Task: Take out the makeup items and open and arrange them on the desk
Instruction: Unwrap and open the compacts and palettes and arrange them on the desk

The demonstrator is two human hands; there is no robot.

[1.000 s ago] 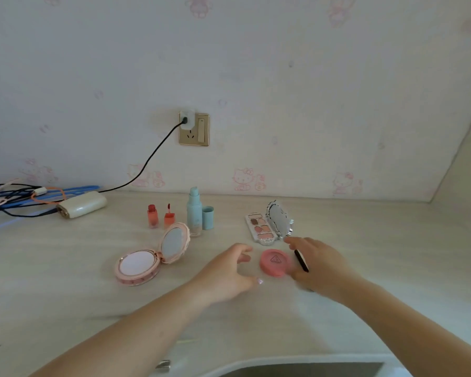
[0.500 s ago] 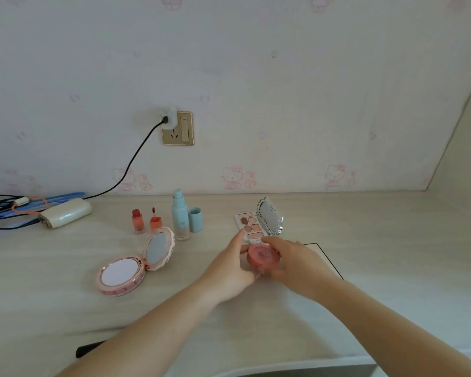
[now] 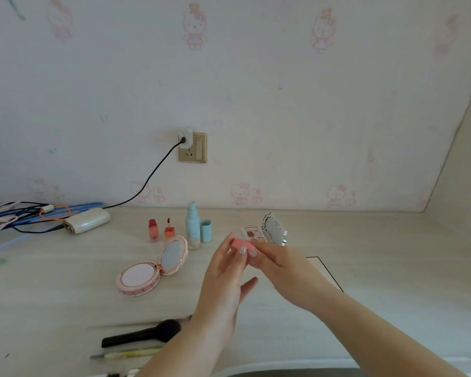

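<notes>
Both forearms are bare from the lower edge of the view to the wrists, with no sleeve, watch or bracelet on them. The left hand (image 3: 223,270) and right hand (image 3: 280,263) wear no rings. The fingernails (image 3: 242,250) are longish and seem to carry pale, glossy polish.

The desk (image 3: 378,268) looked like pale wood-grain laminate, smooth and matt. The open compact (image 3: 147,270) had glossy pink plastic and a shiny mirror in its lid. The small pink case (image 3: 239,244) held between the left hand (image 3: 226,270) and right hand (image 3: 286,270) seemed matt plastic. The tall bottle (image 3: 193,227) looked like smooth plastic, and the brush (image 3: 144,334) had a matt black handle and soft dark bristles. The wall socket (image 3: 192,148) had a brushed gold, metallic finish.
</notes>
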